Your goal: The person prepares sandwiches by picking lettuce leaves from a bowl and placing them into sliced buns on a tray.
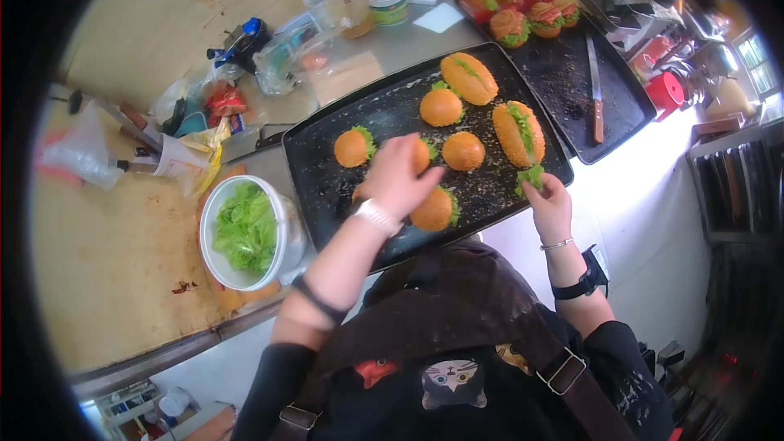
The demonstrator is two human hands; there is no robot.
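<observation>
My left hand (396, 175) reaches over the black baking tray (318, 216), its fingers and thumb around a round sesame bun (422, 155) that it partly hides. Green lettuce shows at that bun's edge. In my right hand (551, 202), at the tray's near right corner, a small lettuce leaf (530, 180) is pinched between thumb and fingers. Just beyond the leaf lies a long sesame roll (518, 134) with lettuce in its slit. Other buns share the tray: a second long roll (469, 78) and several round ones, such as a bun (463, 151) beside my left thumb.
Left of the tray stands a white tub (206, 237) of lettuce leaves (245, 229). A second dark tray (563, 98) at the right holds filled croissants (510, 26) and a knife (595, 86). Plastic containers (388, 2) and bags line the back of the counter.
</observation>
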